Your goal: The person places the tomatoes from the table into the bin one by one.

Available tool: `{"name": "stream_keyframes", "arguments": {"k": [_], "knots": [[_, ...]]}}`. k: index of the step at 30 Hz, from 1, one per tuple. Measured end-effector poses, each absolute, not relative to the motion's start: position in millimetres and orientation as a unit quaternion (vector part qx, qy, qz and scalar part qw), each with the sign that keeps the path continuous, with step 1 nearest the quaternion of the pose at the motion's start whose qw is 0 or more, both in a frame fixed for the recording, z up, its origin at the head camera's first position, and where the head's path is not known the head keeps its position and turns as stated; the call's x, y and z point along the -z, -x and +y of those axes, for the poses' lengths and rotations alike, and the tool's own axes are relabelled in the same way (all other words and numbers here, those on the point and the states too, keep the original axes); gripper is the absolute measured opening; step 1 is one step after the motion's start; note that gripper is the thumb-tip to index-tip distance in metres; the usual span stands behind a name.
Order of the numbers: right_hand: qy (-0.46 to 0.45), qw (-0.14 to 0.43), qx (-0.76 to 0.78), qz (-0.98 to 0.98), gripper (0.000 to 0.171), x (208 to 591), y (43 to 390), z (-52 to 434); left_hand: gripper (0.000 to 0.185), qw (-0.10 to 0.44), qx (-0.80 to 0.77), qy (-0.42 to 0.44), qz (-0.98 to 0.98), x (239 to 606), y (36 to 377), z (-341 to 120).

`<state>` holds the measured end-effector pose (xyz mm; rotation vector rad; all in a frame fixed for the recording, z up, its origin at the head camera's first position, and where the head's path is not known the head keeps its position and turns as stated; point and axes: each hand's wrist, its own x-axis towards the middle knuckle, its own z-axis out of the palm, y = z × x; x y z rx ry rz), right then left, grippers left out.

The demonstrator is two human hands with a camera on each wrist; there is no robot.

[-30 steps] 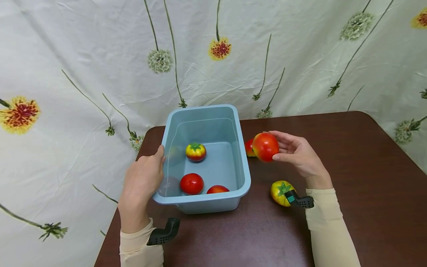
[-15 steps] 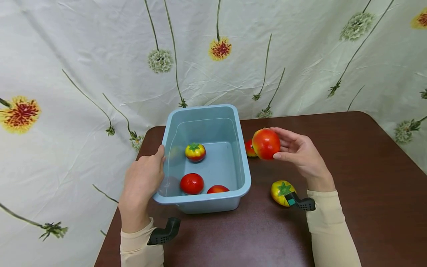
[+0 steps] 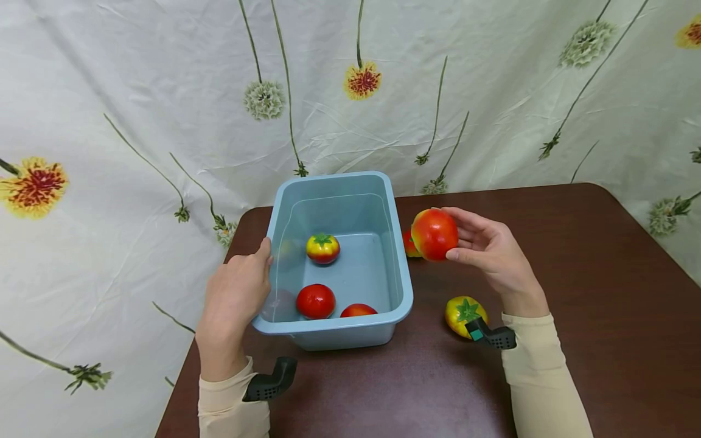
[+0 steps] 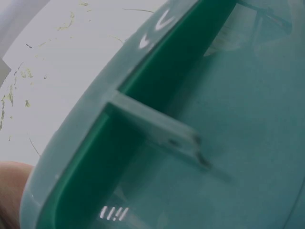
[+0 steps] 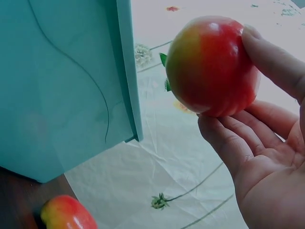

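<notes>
A glossy red plastic tomato (image 3: 434, 234) is pinched in the right hand (image 3: 490, 252) beside the pale-blue plastic tub (image 3: 402, 286), gripped by the left hand (image 3: 234, 298) at the table's left edge; a slip could be risked.

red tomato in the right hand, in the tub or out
Out. The right hand holds the red tomato in the air beside the blue tub, above the table.
</notes>
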<state>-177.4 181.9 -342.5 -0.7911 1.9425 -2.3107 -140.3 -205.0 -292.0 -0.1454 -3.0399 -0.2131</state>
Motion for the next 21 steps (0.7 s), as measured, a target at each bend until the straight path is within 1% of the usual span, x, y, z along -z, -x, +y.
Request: {"name": "stream_keyframes", "arguments": {"k": [15, 18, 21], "knots": [[0.257, -0.006, 0.759, 0.598, 0.06, 334.3, 169.8, 169.9, 0.044, 0.051, 0.061, 0.048, -0.996, 291.8, 140.2, -204.8], [0.248, -0.006, 0.758, 0.603, 0.059, 334.6, 169.0, 165.7, 0.043, 0.052, 0.06, 0.049, -0.996, 291.8, 140.1, -204.8], [0.23, 0.005, 0.757, 0.611, 0.059, 334.3, 168.0, 159.5, 0.042, 0.055, 0.061, 0.051, -0.995, 292.1, 140.0, -205.0]]}}
